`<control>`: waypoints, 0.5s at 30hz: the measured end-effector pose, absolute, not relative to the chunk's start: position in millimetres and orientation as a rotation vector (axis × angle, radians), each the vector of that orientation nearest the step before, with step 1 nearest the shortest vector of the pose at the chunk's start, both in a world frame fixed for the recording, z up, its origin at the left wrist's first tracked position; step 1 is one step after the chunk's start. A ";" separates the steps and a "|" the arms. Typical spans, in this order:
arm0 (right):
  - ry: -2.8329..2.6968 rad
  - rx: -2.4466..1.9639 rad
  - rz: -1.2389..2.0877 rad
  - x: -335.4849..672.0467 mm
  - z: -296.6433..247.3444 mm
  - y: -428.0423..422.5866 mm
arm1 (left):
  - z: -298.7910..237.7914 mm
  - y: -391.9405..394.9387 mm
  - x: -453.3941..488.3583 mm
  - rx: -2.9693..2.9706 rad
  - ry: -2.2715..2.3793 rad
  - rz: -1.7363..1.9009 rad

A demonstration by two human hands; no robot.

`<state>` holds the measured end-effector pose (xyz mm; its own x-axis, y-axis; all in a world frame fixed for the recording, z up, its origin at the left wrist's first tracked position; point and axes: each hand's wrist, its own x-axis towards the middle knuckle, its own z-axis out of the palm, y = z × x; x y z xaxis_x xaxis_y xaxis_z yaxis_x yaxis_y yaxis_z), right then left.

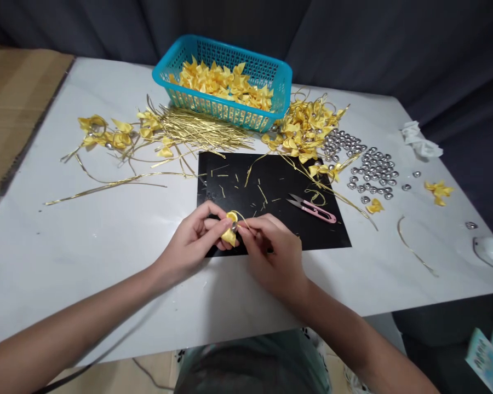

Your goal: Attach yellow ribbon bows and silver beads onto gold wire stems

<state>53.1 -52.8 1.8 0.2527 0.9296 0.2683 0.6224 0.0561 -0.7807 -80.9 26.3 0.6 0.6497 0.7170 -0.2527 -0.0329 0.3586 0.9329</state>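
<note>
Between thumb and fingers, my left hand (200, 230) pinches a yellow ribbon bow (230, 236). A small silver bead (234, 225) sits at the bow's middle. My right hand (273, 241) is closed at the bow's right side, its thumb and forefinger pinching a thin gold cord (245, 219) that loops up from the bow. Both hands are over the front of a black mat (271, 180). Pink-handled thread snips (314, 210) lie on the mat beyond my right hand, beside a small curl of cord. Gold cord clippings are scattered there too.
A blue basket (225, 104) of yellow bows stands at the back. Gold cords (201, 130) lie before it. Finished-looking bows (306, 128) are heaped right, near many silver beads (376, 169). More bows (107, 134) lie left. A white crumpled tissue (421, 141) is far right.
</note>
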 end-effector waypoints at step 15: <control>-0.799 -1.565 1.510 65.0 20.0 -41.9 | 0.4 28.0 -82.3 1.237 0.659 0.487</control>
